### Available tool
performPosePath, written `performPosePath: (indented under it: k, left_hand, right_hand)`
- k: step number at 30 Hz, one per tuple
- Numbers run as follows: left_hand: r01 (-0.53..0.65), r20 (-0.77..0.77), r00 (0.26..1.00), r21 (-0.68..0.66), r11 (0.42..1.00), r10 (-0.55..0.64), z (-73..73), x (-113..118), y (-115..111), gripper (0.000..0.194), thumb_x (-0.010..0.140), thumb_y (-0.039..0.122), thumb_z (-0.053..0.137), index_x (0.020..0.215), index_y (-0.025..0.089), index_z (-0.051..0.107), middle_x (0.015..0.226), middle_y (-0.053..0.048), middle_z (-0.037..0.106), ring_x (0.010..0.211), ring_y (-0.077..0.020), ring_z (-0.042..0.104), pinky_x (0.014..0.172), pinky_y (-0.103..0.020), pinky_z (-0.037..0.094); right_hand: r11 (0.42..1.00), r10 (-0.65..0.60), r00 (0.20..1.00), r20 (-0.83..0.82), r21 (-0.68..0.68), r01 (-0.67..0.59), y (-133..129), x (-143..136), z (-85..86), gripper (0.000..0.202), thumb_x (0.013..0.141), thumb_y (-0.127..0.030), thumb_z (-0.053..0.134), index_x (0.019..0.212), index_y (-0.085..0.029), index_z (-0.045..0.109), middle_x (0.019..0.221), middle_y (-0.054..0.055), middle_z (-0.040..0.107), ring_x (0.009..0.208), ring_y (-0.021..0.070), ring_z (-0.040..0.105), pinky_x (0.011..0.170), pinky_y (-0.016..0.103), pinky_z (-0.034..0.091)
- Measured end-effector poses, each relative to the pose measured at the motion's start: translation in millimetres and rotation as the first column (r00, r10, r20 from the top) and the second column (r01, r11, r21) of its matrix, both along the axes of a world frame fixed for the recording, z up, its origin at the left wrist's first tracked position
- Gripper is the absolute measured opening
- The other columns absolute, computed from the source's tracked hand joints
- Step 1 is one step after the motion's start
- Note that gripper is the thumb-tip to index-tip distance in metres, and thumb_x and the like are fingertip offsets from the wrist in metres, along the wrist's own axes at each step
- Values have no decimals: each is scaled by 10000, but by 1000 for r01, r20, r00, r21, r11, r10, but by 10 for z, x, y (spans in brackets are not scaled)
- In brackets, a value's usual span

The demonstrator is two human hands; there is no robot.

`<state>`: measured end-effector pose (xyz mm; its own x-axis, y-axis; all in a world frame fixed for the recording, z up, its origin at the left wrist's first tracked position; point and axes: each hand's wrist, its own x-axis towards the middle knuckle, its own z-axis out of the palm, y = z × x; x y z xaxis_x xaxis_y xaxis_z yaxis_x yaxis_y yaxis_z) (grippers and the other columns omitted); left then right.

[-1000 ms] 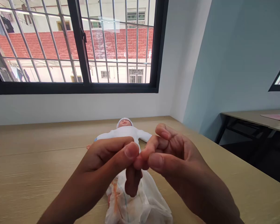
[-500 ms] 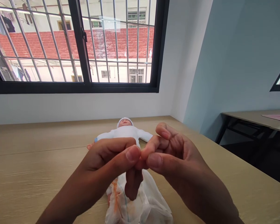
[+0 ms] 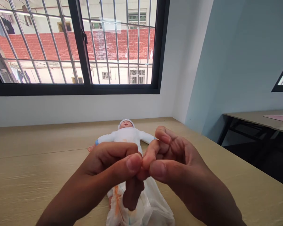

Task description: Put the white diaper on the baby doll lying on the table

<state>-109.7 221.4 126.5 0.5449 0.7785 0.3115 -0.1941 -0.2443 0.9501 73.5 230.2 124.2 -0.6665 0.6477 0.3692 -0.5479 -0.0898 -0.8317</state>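
Note:
My left hand (image 3: 108, 169) and my right hand (image 3: 176, 163) meet fingertip to fingertip in mid-air. The left thumb and index finger are pinched together, touching the right hand's fingertips. On the right, thumb and index finger are also closed, with the other fingers curled. Whatever lies between the fingertips, if anything, is hidden. Behind and below them a baby doll (image 3: 125, 135) in white clothes and a cap lies on its back, arms spread. Over its lower body is a white diaper (image 3: 118, 208) with an orange-brown stain, partly covered by my left hand's lower fingers.
The doll lies on a wooden table (image 3: 37, 175) that reaches to the wall. Above it is a black-framed window (image 3: 122, 89) with bars outside. At the right stands another table (image 3: 250, 117) with a pink cloth (image 3: 279, 117) on it.
Both hands have sunk slightly together, their fingertips still touching. More of the doll's white top shows above them. The doll and diaper have stayed in place.

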Motion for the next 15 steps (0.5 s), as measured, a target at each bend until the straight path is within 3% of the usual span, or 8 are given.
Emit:
performPosePath:
  k: [7, 11, 15]
  left_hand:
    - [-4, 21, 1000, -2, 1000, 4, -25, 21, -27, 380, 975, 502, 613, 724, 219, 645, 505, 39, 542, 531, -115, 515, 531, -200, 468]
    - [20, 32, 999, -4, 1000, -20, -33, 28, -20, 378, 1008, 471, 576, 742, 215, 657, 504, 54, 512, 537, -90, 509, 593, -173, 467]
    - [16, 32, 999, -16, 1000, -15, -18, 23, -15, 379, 978, 512, 609, 740, 222, 663, 515, 46, 551, 539, -105, 525, 607, -211, 476]
  right_hand:
    - [1000, 21, 998, -58, 14, -20, 7, -12, -22, 90, 912, -149, 730, 881, -233, 729, 777, -52, 752, 701, 106, 713, 692, 244, 610]
    - [999, 50, 994, -93, 5, -50, 7, -4, -31, 164, 922, -98, 699, 947, -256, 730, 805, -59, 762, 723, 110, 723, 713, 256, 618]
    - [999, 31, 997, -64, -9, -31, -4, -19, -19, 117, 900, -138, 745, 916, -254, 738, 780, -66, 758, 696, 102, 716, 681, 239, 610]
